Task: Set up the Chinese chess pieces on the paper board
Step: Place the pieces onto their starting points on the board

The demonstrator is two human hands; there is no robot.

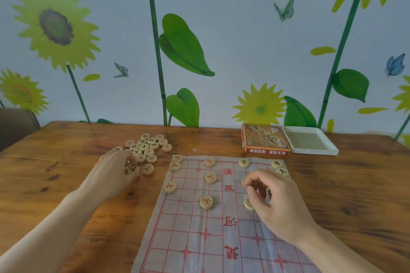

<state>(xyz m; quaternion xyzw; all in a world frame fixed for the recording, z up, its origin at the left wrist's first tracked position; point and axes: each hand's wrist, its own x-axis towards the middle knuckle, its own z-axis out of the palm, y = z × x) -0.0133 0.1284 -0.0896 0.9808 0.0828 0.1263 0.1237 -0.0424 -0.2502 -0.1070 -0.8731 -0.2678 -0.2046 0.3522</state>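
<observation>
Landmark is the paper board [213,224], lying flat on the wooden table [355,195]. Right hand [275,199] hovers over the board's right half, fingers curled and pinching a wooden piece [249,204] just above or on the grid; can't tell if it has touched down. A second disc edge peeks out by the fingertips [249,190], mostly hidden. Left hand [115,173] is off the board's upper-left corner, fingers curled over the loose pile [146,148], gripping a red-marked piece [133,170]. Hands are well apart. Handling guess: pieces are small stiff wooden discs, light, smooth-lacquered so a bit slippery; best pinched by the rim with thumb and forefinger and set down flat. The board looks thin and creased, so sliding pieces could drag it; place, don't push. Counts: about ten or eleven pieces on the board (three red at its left edge, three red in a column left of the river text, the rest black to the right), roughly seventeen in the pile. One printed box [266,142] and one white tray [310,142] sit beyond the board's top right corner.
</observation>
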